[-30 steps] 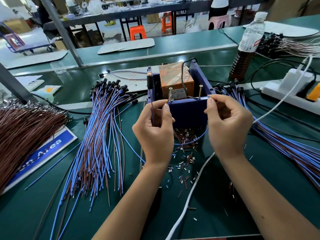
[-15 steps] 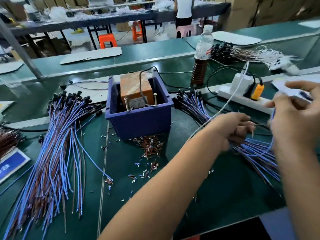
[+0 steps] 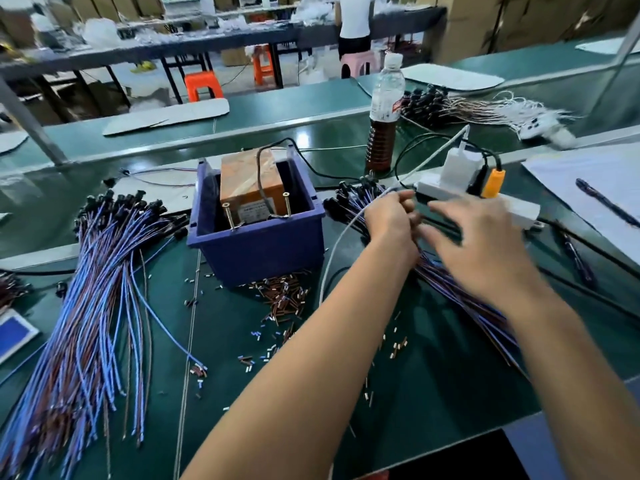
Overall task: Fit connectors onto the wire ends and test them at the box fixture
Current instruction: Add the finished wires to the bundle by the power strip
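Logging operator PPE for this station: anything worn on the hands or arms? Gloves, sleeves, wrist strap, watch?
Nothing visible. The left hand and right hand are both bare, with no gloves or finger cots. Both forearms are uncovered as far as the frame shows: no sleeves, watch, bracelet or wrist strap. The right hand is motion-blurred, so rings cannot be ruled out.

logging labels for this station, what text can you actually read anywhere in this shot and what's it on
Nothing reads clearly.
Label on the brown block in the blue box: printed lines, too small to read.
Bottle label: red marks, blurred.
Blue sign at the left edge: cut off, no letters showing.
Green sign on the far wall: too blurred to read.
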{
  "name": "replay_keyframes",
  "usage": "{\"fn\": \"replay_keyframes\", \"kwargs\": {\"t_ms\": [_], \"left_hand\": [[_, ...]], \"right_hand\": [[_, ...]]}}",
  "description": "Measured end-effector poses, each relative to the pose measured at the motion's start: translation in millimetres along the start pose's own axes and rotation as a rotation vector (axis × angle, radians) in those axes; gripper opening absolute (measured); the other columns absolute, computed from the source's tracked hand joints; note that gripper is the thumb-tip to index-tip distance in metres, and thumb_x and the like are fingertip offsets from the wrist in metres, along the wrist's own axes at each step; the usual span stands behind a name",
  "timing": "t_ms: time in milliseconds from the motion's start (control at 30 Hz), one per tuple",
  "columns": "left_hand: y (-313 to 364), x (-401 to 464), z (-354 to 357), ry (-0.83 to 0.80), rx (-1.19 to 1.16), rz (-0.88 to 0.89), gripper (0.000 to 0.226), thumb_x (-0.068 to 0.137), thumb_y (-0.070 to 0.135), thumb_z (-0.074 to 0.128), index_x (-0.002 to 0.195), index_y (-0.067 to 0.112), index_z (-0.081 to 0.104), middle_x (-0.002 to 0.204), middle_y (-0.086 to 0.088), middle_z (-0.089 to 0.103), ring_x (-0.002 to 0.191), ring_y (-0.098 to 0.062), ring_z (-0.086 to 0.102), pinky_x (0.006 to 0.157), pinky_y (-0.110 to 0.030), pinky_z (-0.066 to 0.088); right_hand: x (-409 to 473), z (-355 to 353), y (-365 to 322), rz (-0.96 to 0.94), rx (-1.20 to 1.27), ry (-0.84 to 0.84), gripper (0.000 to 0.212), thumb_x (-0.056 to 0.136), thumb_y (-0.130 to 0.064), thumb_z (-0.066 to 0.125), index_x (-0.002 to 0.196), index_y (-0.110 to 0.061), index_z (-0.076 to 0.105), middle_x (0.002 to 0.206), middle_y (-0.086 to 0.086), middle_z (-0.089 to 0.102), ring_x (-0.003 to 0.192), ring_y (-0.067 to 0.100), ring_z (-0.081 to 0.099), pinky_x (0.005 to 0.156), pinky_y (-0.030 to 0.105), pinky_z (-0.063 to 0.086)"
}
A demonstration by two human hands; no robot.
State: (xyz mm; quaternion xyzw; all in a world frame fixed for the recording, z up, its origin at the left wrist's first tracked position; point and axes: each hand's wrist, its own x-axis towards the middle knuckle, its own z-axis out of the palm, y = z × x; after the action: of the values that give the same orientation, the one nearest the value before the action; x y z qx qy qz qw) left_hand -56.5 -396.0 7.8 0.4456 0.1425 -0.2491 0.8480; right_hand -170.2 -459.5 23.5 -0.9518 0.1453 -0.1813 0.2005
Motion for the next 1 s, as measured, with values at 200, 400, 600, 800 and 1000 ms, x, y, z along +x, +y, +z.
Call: {"fn": "replay_keyframes", "kwargs": {"t_ms": [200, 400, 600, 800, 1000], "left_hand": [[16, 12, -15, 0.013, 0.046, 0.167, 0.038, 0.109, 0.011, 0.040, 0.077, 0.010, 0.058, 0.066, 0.000, 0.048, 0.045, -0.008, 0.043, 0.042, -0.018, 0.033], [27, 33, -37, 0.262, 0.811, 0.514, 0.029, 0.098, 0.030, 0.066, 0.076, 0.014, 0.073, 0.067, -0.001, 0.059, 0.063, -0.021, 0.052, 0.066, -0.029, 0.050], [29, 42, -44, 0.314, 1.159, 0.525, 0.027, 0.091, 0.032, 0.074, 0.075, 0.011, 0.067, 0.074, -0.003, 0.064, 0.073, -0.024, 0.059, 0.068, -0.025, 0.040], [13, 39, -51, 0.323, 1.213, 0.644, 0.029, 0.091, 0.030, 0.077, 0.098, 0.009, 0.058, 0.103, -0.014, 0.068, 0.091, -0.032, 0.062, 0.073, -0.031, 0.040], [14, 33, -46, 0.282, 1.248, 0.559, 0.011, 0.088, 0.018, 0.071, 0.090, 0.010, 0.063, 0.094, -0.010, 0.069, 0.092, -0.031, 0.065, 0.070, -0.029, 0.040]], "right_hand": [[-7, 11, -3, -0.018, 0.132, -0.092, 0.032, 0.098, -0.038, 0.069, 0.126, -0.023, 0.073, 0.083, 0.002, 0.073, 0.084, 0.028, 0.067, 0.076, 0.039, 0.053], [-6, 4, 5, 0.004, -0.069, -0.246, 0.029, 0.106, -0.032, 0.053, 0.093, -0.017, 0.074, 0.087, 0.011, 0.070, 0.085, 0.035, 0.063, 0.075, 0.044, 0.053], [-4, 16, 6, 0.089, -0.165, -0.155, 0.018, 0.097, -0.035, 0.067, 0.085, -0.023, 0.062, 0.088, 0.006, 0.069, 0.087, 0.033, 0.064, 0.072, 0.036, 0.047], [5, 40, -5, 0.114, -0.110, -0.079, 0.012, 0.085, -0.029, 0.079, 0.084, -0.025, 0.068, 0.099, 0.007, 0.068, 0.102, 0.033, 0.061, 0.085, 0.038, 0.051], [20, 57, -18, 0.123, 0.002, -0.034, 0.012, 0.085, -0.028, 0.079, 0.094, -0.021, 0.074, 0.102, 0.011, 0.071, 0.099, 0.037, 0.066, 0.082, 0.039, 0.054]]}}
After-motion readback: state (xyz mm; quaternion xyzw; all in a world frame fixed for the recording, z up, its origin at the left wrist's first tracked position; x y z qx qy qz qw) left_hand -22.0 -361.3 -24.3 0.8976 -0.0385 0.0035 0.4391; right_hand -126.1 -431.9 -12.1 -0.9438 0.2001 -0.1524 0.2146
